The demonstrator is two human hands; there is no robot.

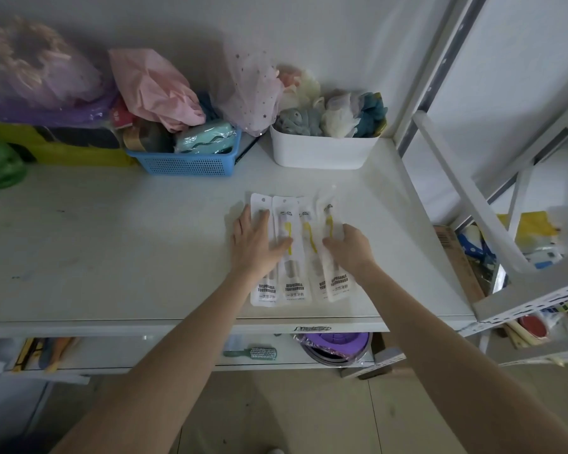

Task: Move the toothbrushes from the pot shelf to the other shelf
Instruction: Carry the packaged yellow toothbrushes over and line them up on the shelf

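Four packaged toothbrushes [292,250] are lying side by side in a row on the white shelf [112,240], near its front edge and toward the right end. The left hand [258,245] is lying flat, fingers spread wide, pressing on the leftmost packets. The right hand [348,249] is curling loosely over the rightmost packet, fingertips touching it; whether it is actually pinching the packet cannot be told.

By the look of it, the packets are being laid out or straightened on this shelf, though a gathering-up cannot be ruled out. A purple pot [336,347] is sitting on the lower shelf just below, beside a hairbrush [259,353], which suggests the row is already on the destination shelf.

Behind the row, a white tub [322,152] of bath sponges and a blue basket [191,162] are standing against the wall, well apart from the packets. The next move is probably calling for both hands lifting off without dragging the slippery packets askew.
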